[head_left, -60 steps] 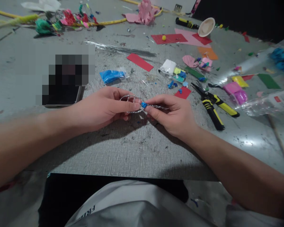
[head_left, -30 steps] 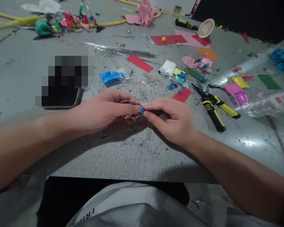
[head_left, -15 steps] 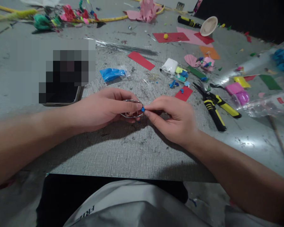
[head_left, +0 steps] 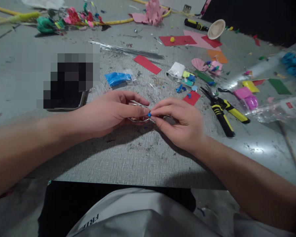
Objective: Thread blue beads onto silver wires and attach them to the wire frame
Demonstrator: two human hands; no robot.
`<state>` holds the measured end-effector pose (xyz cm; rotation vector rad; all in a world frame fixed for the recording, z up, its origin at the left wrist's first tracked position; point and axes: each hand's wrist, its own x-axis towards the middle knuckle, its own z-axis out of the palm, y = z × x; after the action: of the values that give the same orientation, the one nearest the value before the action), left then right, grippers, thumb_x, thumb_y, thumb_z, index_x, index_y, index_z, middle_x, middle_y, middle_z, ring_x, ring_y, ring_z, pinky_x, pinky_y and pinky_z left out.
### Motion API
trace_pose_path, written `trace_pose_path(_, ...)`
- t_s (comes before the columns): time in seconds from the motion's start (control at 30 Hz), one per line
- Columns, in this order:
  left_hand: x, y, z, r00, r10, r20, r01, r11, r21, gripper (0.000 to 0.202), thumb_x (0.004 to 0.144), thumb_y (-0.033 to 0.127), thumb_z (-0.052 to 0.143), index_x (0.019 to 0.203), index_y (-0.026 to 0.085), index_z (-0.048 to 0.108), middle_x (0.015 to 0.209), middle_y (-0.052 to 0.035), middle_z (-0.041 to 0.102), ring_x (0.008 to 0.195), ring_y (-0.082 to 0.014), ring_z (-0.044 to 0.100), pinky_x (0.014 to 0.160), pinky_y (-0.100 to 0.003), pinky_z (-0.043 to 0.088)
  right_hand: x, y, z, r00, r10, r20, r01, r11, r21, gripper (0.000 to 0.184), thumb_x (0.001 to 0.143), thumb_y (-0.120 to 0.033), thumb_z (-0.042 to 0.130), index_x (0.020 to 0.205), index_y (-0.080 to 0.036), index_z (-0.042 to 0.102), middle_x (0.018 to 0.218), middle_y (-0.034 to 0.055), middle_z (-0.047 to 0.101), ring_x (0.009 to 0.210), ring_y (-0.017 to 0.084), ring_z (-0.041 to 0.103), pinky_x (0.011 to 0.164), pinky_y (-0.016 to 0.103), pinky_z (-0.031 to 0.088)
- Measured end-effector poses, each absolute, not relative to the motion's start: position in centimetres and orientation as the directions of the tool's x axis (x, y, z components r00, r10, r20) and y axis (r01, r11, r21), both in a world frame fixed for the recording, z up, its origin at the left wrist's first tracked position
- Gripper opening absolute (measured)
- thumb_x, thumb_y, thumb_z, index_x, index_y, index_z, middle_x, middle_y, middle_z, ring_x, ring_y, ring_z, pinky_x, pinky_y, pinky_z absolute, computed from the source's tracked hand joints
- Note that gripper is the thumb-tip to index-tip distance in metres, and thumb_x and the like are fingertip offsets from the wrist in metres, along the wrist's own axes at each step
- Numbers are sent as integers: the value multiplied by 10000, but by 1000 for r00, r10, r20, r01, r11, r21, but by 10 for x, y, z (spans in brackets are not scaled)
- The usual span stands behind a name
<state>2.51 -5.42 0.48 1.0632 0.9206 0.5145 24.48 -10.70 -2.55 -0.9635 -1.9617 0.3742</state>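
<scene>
My left hand [head_left: 108, 112] is closed around a small silver wire frame [head_left: 138, 119] held just above the table. My right hand [head_left: 181, 123] pinches a tiny blue clay piece [head_left: 149, 114] against the frame's right end, fingertips of both hands nearly touching. Most of the wire frame is hidden behind my fingers.
Yellow-and-black pliers [head_left: 223, 110] lie right of my hands. A blue clay bag [head_left: 117, 78], red paper pieces [head_left: 147, 64], a white clay packet [head_left: 175, 69], silver wires [head_left: 128, 51], pink clay [head_left: 246, 97] and a phone [head_left: 64, 98] lie on the textured mat [head_left: 128, 158].
The wire frame has turned in my left hand, so less of its grid shows. My right fingers have closed in on the blue piece.
</scene>
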Motion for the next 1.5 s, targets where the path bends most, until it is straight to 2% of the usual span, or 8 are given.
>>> trace_pose_path(0.13,24,-53,4,526,759,-384,71,411,909,263,829,190,845,1072,197,748,788,13,773,942,-229,813,862,-298,614,246,-107,-25,-299,759,578,486,643,-593,104,1000,-219,718,970,-269,804,1021,48,802,923,198,751,871,385,626)
trace_pose_path(0.27,22,-53,3,554,742,-379,30,437,899,316,825,177,867,1120,200,758,830,13,802,887,-179,807,880,-275,620,247,-106,-26,-291,782,551,492,617,-615,94,998,-232,728,965,-271,807,1018,46,806,920,199,752,869,386,627)
trace_pose_path(0.37,22,-53,4,559,736,-382,52,429,902,256,818,177,877,1055,194,783,899,-1,826,915,-176,808,900,-273,623,248,-105,-27,-282,796,535,484,600,-637,76,999,-252,734,968,-270,801,1011,43,809,932,202,752,880,389,624)
trace_pose_path(0.57,23,-53,7,545,742,-390,127,386,914,159,806,197,866,959,180,827,917,-2,821,1086,-270,803,932,-318,626,247,-105,-28,-289,821,492,480,569,-667,80,1004,-272,727,982,-269,804,1015,40,817,952,205,757,896,391,622)
trace_pose_path(0.77,22,-54,5,537,756,-374,70,402,913,240,783,209,916,1005,216,827,932,-6,837,957,-195,801,963,-309,618,247,-106,-27,-260,817,514,455,573,-681,94,991,-249,735,950,-265,818,1010,39,827,925,197,769,881,378,634)
trace_pose_path(0.87,22,-53,5,541,753,-375,85,395,915,241,779,199,905,1003,225,818,910,2,821,970,-217,802,918,-312,627,246,-106,-27,-258,822,508,452,568,-688,93,990,-245,735,951,-271,816,1000,36,828,930,200,771,875,379,638)
trace_pose_path(1.07,21,-51,6,570,738,-360,149,338,929,66,806,228,852,839,188,812,828,-11,773,924,-214,774,804,-262,584,245,-107,-27,-239,850,470,481,524,-703,71,1000,-284,739,981,-258,802,964,42,828,901,201,761,828,366,635)
trace_pose_path(1.5,18,-51,9,621,702,-349,217,274,937,160,790,335,862,698,215,809,707,-20,718,673,-142,623,664,-238,504,244,-109,-28,-308,815,491,452,579,-678,84,1017,-267,724,969,-243,788,946,32,829,840,167,757,777,314,612)
